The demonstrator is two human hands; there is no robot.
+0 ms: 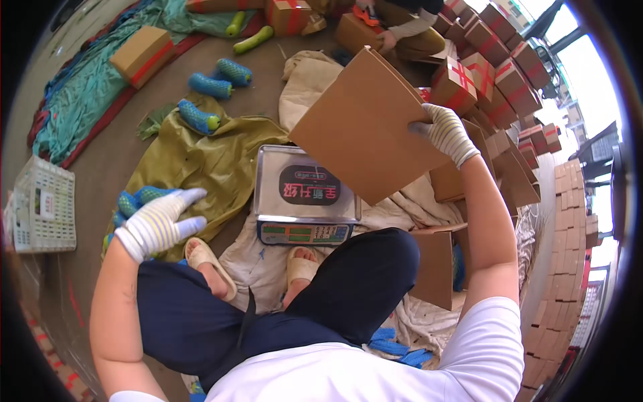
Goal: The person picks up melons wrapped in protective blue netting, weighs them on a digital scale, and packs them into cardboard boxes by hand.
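My right hand (445, 132), in a striped work glove, grips the edge of a flat folded cardboard box (375, 127), tilted above a weighing scale (271, 181). The scale has a metal pan and a front panel with green displays. My left hand (161, 224), gloved alike, holds nothing, its fingers spread over the edge of an olive-green sheet (201, 157). Close behind it lie green gourds in blue foam nets (151, 193), partly hidden by the hand. More netted gourds (199, 117) lie further up the sheet and floor.
An open cardboard box (432, 268) stands beside my right knee. Taped boxes (485, 40) are piled at the upper right, near another person's hand (386, 41). A white plastic crate (50, 208) stands at left. Bare gourds (253, 40) and a taped box (142, 56) lie at the back.
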